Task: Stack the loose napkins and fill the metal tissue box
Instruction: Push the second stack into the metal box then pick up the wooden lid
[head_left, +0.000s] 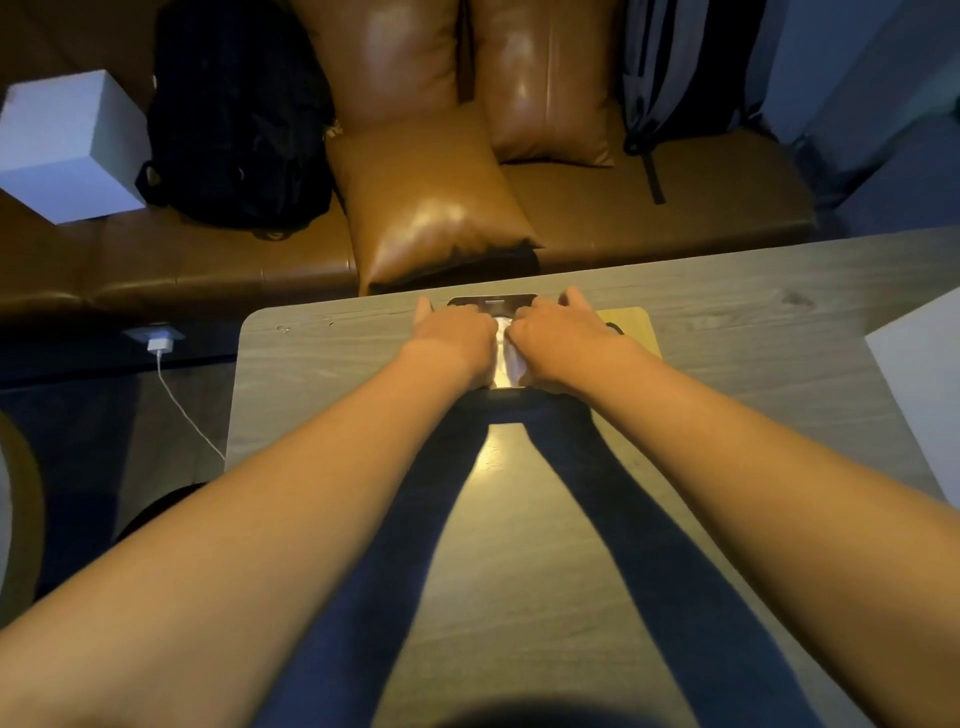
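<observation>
A long tan leather sofa (623, 218) runs behind the grey wood-grain table (322, 374), with a black backpack (234, 114) and a white cube-shaped box (67, 145) on its seat. At the table's far edge sits the shiny metal tissue box (501, 376), mostly hidden under both hands. The left hand (454, 338) and right hand (558, 340) lie knuckles-up on it, each grip curled down onto the white napkins (508, 353) showing between them.
</observation>
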